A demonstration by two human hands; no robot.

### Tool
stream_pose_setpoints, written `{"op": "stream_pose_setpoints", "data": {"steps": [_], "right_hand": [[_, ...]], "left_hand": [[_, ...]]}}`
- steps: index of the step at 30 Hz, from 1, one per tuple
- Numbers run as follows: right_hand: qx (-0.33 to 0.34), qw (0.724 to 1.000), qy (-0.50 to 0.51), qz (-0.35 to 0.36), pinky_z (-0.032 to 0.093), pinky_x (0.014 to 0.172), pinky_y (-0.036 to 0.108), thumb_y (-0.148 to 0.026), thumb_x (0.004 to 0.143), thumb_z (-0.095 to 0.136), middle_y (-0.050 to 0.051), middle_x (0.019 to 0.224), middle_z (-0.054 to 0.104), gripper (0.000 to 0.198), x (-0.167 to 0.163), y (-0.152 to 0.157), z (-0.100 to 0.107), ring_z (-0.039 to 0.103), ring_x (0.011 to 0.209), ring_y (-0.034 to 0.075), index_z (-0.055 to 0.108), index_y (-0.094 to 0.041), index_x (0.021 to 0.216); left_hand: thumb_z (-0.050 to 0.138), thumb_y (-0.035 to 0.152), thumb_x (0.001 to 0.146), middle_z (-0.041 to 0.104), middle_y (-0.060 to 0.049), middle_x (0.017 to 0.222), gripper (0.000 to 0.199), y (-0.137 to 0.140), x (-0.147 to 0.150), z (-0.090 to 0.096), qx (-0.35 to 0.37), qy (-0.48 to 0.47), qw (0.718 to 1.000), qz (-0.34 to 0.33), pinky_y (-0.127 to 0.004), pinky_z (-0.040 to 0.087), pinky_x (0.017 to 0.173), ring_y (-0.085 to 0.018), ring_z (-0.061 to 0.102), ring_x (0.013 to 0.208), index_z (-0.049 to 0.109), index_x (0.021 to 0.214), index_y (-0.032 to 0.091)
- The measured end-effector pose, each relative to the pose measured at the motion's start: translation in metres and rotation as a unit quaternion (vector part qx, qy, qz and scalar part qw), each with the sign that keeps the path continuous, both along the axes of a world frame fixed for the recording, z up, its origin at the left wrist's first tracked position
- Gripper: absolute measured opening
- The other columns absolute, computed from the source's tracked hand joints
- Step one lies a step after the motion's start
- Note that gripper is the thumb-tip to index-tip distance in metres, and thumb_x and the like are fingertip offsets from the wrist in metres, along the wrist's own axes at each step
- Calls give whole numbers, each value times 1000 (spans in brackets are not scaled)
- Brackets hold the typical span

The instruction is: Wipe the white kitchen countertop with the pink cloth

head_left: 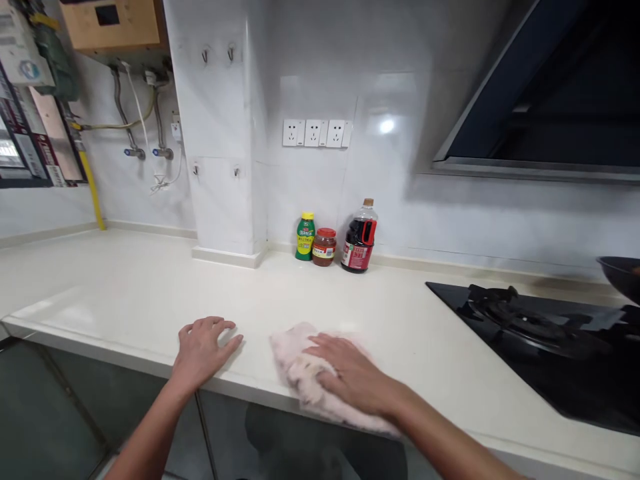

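Note:
A pale pink cloth (300,363) lies crumpled on the white countertop (220,293), its lower edge hanging at the counter's front. My right hand (345,373) presses down on the cloth, with the thumb tucked against a fold; hand and cloth are slightly blurred. To the left, my left hand (204,350) rests near the front edge of the counter, holding nothing, its thumb apart from the fingers.
Against the back wall stand a green bottle with a yellow cap (305,237), a red-lidded jar (324,247) and a large dark sauce bottle (359,240). A black gas stove (530,353) is at right, with part of a wok (620,273) and a range hood (560,100) above.

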State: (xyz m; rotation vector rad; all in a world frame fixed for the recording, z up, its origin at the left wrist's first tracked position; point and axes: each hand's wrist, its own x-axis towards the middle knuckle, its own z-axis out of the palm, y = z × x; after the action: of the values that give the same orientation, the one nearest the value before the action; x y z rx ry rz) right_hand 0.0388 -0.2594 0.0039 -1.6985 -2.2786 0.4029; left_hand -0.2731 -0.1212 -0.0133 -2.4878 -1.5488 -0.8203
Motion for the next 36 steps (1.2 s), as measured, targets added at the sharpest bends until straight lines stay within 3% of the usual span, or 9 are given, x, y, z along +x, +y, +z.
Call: {"op": "stream_pose_setpoints", "data": {"steps": [7,10,13,16,19,22,25,31,36], "right_hand": [[42,957,-73,-276,26,118,44,-53,95,24,9,150,47,64,132,45,-16,38,140,27,50,-19,142],[23,916,-83,-391,30,111,59,-56,93,25,17,148,46,68,148,84,-13,41,136,39,46,-16,145],[5,897,-80,-434,26,106,69,-65,93,23,23,153,37,78,125,131,-9,34,138,48,38,-14,150],[-2,926,-72,-371,19,111,68,-73,92,22,19,160,25,83,67,174,-7,21,145,46,31,-18,154],[-3,970,-60,-237,11,117,61,-76,92,23,12,164,18,82,-10,193,-5,14,149,38,27,-25,156],[-3,995,-47,-92,5,119,58,-76,93,27,9,165,15,79,-80,181,-2,9,151,33,26,-28,156],[-9,999,-39,32,4,121,54,-72,95,32,8,165,14,74,-118,145,2,7,151,31,26,-32,156],[-19,994,-13,108,6,122,54,-65,97,38,4,165,19,65,-82,61,4,11,151,27,32,-34,154],[-4,999,-33,-24,12,122,52,-67,96,36,1,163,26,65,8,18,-9,17,150,25,37,-34,151]], "left_hand": [[55,48,90,67,-9,122,31,-3,3,1,11,-17,1000,-23,-53,34,104,-31,58,119,71,107,28],[52,50,92,67,-10,123,34,-4,4,2,7,-32,999,-26,-53,35,104,-31,57,120,71,108,27],[48,54,94,67,-10,124,39,-2,5,3,-11,-52,998,-24,-52,36,104,-30,56,121,70,110,27],[44,57,95,66,-10,125,42,-1,4,3,-30,-71,997,-23,-52,36,105,-29,56,122,69,111,26],[41,58,96,65,-9,127,45,0,3,3,-48,-91,995,-16,-52,35,106,-29,55,123,67,116,27],[39,58,97,62,-10,131,48,2,1,0,-54,-113,992,7,-51,35,108,-29,53,126,64,124,26],[35,57,98,57,-11,137,52,5,-2,-4,-37,-138,989,30,-51,35,108,-29,50,130,59,132,26],[34,53,98,60,-8,136,48,9,-6,-9,-31,-146,988,35,-50,35,109,-28,49,130,62,129,29],[48,57,91,62,-11,135,45,1,-3,0,-54,-85,995,27,-54,32,110,-31,48,132,70,118,27]]}}
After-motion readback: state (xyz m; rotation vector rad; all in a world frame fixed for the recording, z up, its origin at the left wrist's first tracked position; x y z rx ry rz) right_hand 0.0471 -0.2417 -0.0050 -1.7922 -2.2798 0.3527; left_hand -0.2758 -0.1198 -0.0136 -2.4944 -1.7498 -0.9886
